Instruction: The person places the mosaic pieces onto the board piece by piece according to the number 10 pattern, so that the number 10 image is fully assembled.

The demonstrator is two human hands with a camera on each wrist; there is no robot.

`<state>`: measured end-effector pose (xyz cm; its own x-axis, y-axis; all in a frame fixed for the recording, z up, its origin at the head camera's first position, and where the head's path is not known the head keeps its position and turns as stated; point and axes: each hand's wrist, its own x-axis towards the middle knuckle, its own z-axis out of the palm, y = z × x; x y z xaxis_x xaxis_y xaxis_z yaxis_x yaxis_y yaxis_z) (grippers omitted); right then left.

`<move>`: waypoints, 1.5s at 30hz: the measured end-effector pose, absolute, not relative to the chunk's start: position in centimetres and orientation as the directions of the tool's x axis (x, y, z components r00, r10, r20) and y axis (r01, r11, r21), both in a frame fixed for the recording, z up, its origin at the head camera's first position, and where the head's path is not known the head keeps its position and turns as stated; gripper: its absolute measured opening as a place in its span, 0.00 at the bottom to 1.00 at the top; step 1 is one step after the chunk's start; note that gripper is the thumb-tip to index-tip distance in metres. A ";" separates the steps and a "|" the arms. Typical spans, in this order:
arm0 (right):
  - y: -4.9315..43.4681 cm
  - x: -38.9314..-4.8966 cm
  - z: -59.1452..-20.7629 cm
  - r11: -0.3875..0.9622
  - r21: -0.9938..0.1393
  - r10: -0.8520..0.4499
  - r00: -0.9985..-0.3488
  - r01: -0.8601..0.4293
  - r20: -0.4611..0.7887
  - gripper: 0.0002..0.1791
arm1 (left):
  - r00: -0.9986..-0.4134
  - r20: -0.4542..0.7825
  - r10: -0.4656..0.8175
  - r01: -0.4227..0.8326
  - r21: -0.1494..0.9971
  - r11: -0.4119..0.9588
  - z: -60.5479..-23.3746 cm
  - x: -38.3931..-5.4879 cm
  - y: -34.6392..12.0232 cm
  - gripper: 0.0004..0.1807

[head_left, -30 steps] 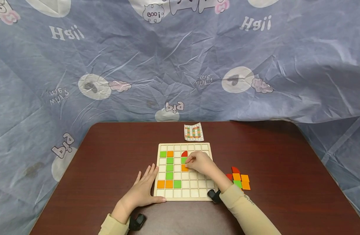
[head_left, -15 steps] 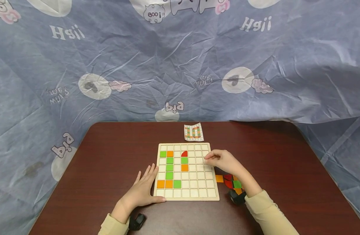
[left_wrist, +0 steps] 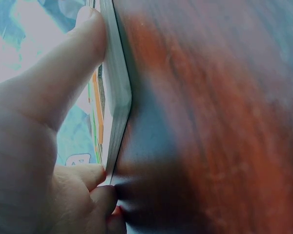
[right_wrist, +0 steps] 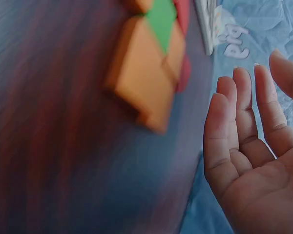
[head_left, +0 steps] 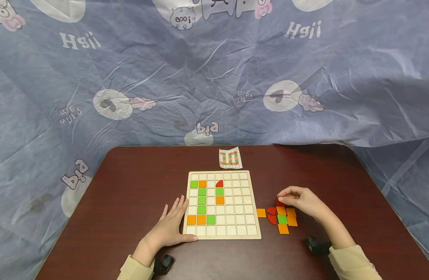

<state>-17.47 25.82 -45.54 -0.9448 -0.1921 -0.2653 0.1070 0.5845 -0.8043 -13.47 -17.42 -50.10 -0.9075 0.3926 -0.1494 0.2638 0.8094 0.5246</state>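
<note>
A pale wooden grid board (head_left: 231,230) lies on the table, with green and orange square tiles and one red quarter-round tile (head_left: 219,184) set in some cells. My left hand (head_left: 169,225) rests at its left edge, fingers extended along the side and thumb at the near corner. To the right of the board, my right hand (head_left: 300,199) hovers over a loose group of tiles, fingertips close above a red tile (head_left: 279,203). The right wrist view shows that hand's fingers (right_wrist: 217,126) loosely bent and apart from the thumb, holding nothing.
Loose pieces beside the board include orange squares (head_left: 283,229), a green square (head_left: 282,219) and red quarter-rounds (head_left: 271,219). A small printed pattern card (head_left: 230,157) lies behind the board on the dark wooden table (head_left: 148,175). A blue-grey patterned cloth (head_left: 165,70) hangs behind.
My right hand has left the orange tile in the board's middle and moved right to the loose tiles. The left hand and the board have stayed in place.
</note>
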 end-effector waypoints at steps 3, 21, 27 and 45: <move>26.7 -17.0 -45.9 0.601 -0.790 -0.174 -0.946 0.119 -0.274 0.18 | -0.908 -0.150 0.391 0.262 0.526 0.809 -50.1 -13.5 -17.4 0.66; 28.4 -15.9 -47.3 0.715 -0.696 -0.166 -0.950 0.067 -0.262 0.21 | -0.907 -0.137 0.397 0.268 0.540 0.798 -50.2 -13.4 -17.5 0.66; 28.3 -15.8 -47.8 0.758 -0.651 -0.164 -0.957 0.032 -0.238 0.20 | -0.906 -0.132 0.401 0.275 0.536 0.798 -50.4 -13.4 -17.6 0.66; 27.8 -15.7 -47.6 0.769 -0.639 -0.176 -0.960 0.005 -0.220 0.16 | -0.908 -0.128 0.398 0.277 0.529 0.802 -50.2 -13.4 -17.5 0.66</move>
